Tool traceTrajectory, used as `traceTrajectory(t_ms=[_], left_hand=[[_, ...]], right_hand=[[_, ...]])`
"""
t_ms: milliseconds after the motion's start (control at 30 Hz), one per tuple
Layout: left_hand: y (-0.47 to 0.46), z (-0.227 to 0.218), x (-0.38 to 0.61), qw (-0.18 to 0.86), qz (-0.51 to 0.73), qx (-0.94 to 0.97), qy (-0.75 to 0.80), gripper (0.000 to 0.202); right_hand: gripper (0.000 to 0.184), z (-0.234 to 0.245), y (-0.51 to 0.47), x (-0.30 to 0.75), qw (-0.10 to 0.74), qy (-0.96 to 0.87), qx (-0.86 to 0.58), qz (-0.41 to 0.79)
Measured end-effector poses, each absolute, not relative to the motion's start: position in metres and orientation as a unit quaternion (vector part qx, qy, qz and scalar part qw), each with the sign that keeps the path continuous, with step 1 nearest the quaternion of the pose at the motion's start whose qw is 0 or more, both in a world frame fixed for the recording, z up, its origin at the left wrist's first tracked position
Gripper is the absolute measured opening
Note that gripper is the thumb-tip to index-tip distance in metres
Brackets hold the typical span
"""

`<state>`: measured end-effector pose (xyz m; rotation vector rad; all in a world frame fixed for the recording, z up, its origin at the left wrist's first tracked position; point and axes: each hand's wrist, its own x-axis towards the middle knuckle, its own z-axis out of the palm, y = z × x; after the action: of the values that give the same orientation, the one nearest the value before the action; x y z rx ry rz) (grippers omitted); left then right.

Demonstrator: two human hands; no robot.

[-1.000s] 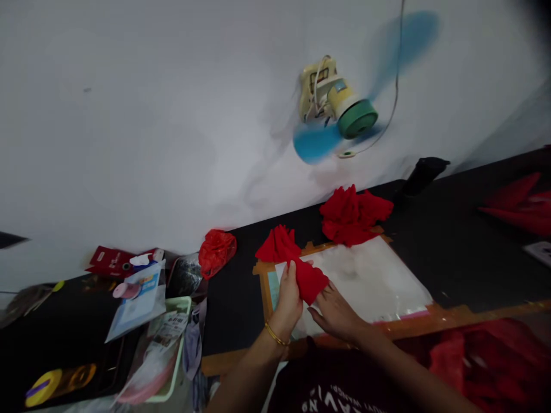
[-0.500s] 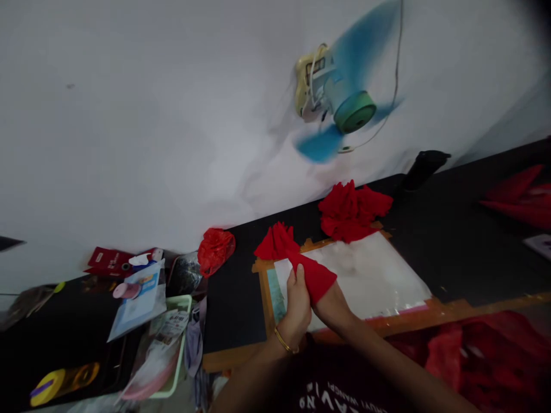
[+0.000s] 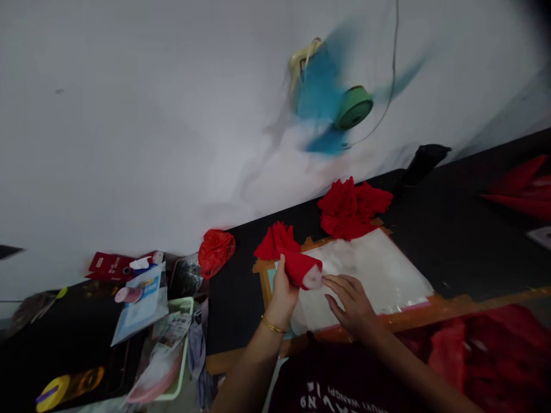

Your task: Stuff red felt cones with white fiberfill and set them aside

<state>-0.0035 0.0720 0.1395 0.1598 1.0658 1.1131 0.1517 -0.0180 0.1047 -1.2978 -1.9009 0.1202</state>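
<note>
My left hand (image 3: 283,289) grips a folded red cone-shaped piece (image 3: 302,269) just above a clear plastic sheet (image 3: 379,272) taped to the black table (image 3: 451,241). My right hand (image 3: 353,305) rests on that sheet with its fingers spread, holding nothing, a little right of the red piece. Behind my left hand lies a small pile of folded red pieces (image 3: 274,241). A larger heap of the same red pieces (image 3: 353,207) sits at the sheet's far edge.
A blue-bladed fan (image 3: 340,103) spins on the white wall. A crumpled red bag (image 3: 216,249) and a green tray (image 3: 178,344) with packets lie at left. A black cylinder (image 3: 424,159) stands by the wall. Red material (image 3: 486,355) fills the near right.
My right hand has let go of the red piece and dropped flat onto the plastic sheet. My left hand keeps the piece, which now looks rolled tighter.
</note>
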Motion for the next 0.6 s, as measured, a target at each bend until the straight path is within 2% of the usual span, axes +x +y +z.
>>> traceTrajectory(t_ms=[167,333,533,600], left_hand=[[0.069,0.136,0.004,0.749,0.477,0.081,0.452,0.042],[0.062,0.123,0.013,0.736,0.467,0.128,0.472,0.034],[0.060,0.130,0.007,0.713,0.511,0.128,0.464,0.046],[0.057,0.135,0.007,0.703,0.515,0.140,0.470,0.046]], right_hand=[[0.034,0.104,-0.012,0.143,0.364,-0.764,-0.529,0.058],[0.035,0.101,0.001,0.131,0.321,-0.776,-0.540,0.062],[0.037,0.115,-0.004,0.141,0.363,-0.766,-0.526,0.076],[0.040,0.118,-0.006,0.139,0.354,-0.773,-0.519,0.085]])
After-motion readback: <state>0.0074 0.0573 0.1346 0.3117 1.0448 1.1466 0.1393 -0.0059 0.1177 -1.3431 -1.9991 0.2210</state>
